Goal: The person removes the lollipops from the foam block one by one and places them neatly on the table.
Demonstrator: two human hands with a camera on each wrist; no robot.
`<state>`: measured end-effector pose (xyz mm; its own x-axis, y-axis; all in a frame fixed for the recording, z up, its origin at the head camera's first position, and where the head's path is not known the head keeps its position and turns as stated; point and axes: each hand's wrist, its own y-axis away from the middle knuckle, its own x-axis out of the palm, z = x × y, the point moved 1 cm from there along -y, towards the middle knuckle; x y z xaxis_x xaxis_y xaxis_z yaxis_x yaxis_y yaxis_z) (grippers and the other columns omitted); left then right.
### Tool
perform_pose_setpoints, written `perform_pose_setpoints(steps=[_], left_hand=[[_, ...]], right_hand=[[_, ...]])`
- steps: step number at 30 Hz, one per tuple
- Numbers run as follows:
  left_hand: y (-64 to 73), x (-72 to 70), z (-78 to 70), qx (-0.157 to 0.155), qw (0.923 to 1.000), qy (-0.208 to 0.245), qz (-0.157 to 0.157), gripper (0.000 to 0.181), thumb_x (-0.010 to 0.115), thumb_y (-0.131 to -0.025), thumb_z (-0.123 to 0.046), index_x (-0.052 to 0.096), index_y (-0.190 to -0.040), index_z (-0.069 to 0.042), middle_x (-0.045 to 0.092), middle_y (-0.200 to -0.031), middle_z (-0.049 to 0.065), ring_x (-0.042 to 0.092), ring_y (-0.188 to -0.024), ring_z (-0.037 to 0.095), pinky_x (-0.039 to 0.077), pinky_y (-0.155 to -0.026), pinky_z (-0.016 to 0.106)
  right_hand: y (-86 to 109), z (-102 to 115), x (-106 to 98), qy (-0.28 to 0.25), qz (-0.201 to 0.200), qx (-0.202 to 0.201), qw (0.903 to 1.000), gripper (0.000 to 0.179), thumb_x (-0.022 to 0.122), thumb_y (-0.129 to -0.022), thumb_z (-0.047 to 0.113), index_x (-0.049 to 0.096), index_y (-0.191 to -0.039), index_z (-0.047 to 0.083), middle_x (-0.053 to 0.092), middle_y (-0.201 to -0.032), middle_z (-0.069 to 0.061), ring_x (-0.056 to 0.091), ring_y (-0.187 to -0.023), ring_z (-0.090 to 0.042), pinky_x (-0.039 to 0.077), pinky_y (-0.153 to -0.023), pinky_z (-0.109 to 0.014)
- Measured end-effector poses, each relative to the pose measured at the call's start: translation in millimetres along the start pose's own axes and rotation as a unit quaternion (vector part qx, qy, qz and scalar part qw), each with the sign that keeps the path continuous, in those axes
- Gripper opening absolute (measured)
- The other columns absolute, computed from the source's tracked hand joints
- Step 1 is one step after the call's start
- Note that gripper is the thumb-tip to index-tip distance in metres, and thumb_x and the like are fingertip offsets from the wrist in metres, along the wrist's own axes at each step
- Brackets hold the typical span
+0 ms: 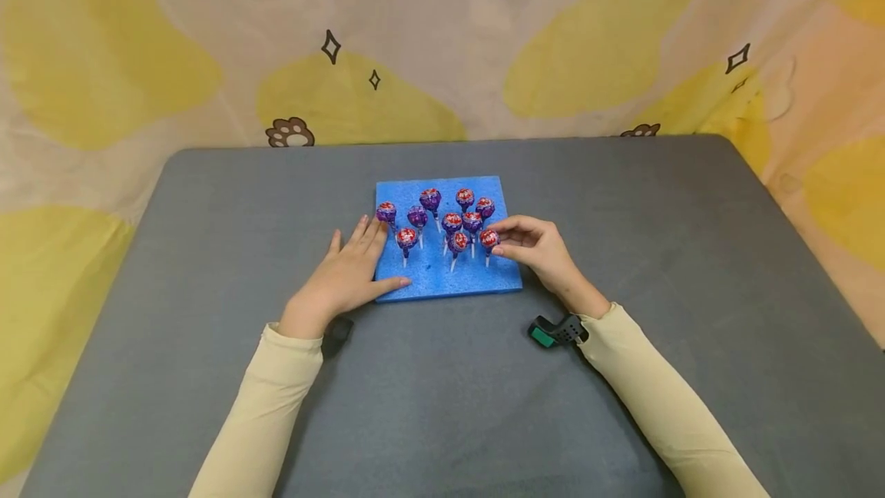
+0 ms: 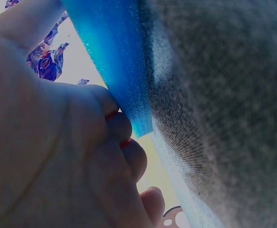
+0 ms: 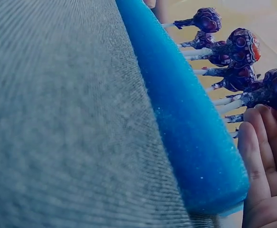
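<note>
A blue foam board (image 1: 429, 284) lies on the table, with several purple-and-red wrapped lollipops standing in it on white sticks. At its front right, my right hand (image 1: 546, 253) pinches the head of one lollipop (image 1: 489, 240) between thumb and fingers. The right wrist view shows that lollipop (image 3: 273, 90) with its stick running down to the board (image 3: 176, 128); the stick's foot is partly hidden. My left hand (image 1: 349, 271) rests along the board's left edge, fingers extended and thumb over the front left corner. In the left wrist view its fingertips (image 2: 136, 159) are beside the board's side (image 2: 117, 52).
The grey table (image 1: 442, 390) spreads around the board on all sides. Behind it hangs a cloth (image 1: 484, 44) with yellow patches. A dark strap with a green-marked device (image 1: 553, 331) sits at the right wrist, and a dark device (image 1: 337, 335) at the left.
</note>
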<state>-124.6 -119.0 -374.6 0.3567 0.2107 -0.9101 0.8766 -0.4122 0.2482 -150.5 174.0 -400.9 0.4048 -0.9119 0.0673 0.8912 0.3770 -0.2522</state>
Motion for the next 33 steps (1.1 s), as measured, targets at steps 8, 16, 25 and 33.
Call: perform_pose_setpoints(steps=[8,16,25,33], left_hand=[[1.6,-0.2,0.5,-0.005,1.0000,0.001,0.006,0.093,0.052,-0.090,-0.057,0.009,-0.149,0.001,0.003,-0.156,0.017,-0.006,-0.143,0.031,-0.004,-0.109,0.058],[-1.3,-1.9,-0.4,0.001,1.0000,-0.001,0.000,0.093,0.051,-0.089,-0.056,0.009,-0.149,0.002,0.003,-0.156,0.017,-0.006,-0.143,0.031,-0.003,-0.109,0.059],[-2.8,-1.1,0.0,-0.003,1.0000,-0.004,0.009,0.093,0.050,-0.090,-0.057,0.007,-0.149,0.001,0.000,-0.156,0.017,-0.007,-0.143,0.030,-0.003,-0.109,0.058],[-1.1,-0.5,-0.4,-0.004,0.9999,0.003,0.012,0.092,0.050,-0.091,-0.056,0.007,-0.150,0.001,-0.001,-0.156,0.016,-0.007,-0.143,0.030,-0.003,-0.109,0.058]], right_hand=[[-1.2,-3.3,0.4,-0.003,0.000,0.003,1.0000,0.024,0.070,-0.081,-0.005,0.071,-0.100,0.009,0.070,-0.095,-0.003,0.064,-0.081,-0.012,0.053,-0.071,-0.022],[-2.1,-1.5,-1.6,-0.014,-0.014,0.012,0.9997,0.022,0.071,-0.081,-0.003,0.072,-0.096,0.013,0.070,-0.093,-0.003,0.065,-0.080,-0.013,0.053,-0.072,-0.023],[-2.2,0.7,-0.3,-0.032,-0.014,0.006,0.9994,0.020,0.072,-0.081,0.001,0.073,-0.097,0.012,0.071,-0.092,-0.004,0.066,-0.080,-0.013,0.053,-0.072,-0.024],[-1.9,0.5,1.2,-0.056,-0.020,-0.008,0.9982,0.020,0.072,-0.081,0.000,0.073,-0.098,0.011,0.071,-0.090,-0.004,0.066,-0.080,-0.012,0.053,-0.071,-0.023]])
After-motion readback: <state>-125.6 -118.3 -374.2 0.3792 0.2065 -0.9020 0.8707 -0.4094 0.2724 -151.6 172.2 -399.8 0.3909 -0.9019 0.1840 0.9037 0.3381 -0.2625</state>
